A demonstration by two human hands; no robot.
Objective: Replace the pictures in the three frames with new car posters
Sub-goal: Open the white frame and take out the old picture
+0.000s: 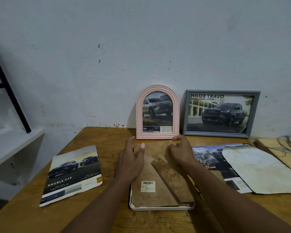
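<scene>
A white frame (161,208) lies face down on the wooden table (97,138), its brown backing board (156,152) and easel stand (172,179) facing up. My left hand (130,163) rests on the board's far left part with fingers spread. Over the board's far right corner, my right hand (181,151) has its fingers bent at the edge. A pink arched frame (157,113) and a grey frame (220,113) stand against the wall, each showing a pickup picture. A car brochure (72,175) lies at the left.
To the right lie a cut car poster (210,158) and a stained white sheet (260,169) with an arched top. A white shelf (12,145) with a black bar stands at the left. Cables (287,143) lie on a board at the far right.
</scene>
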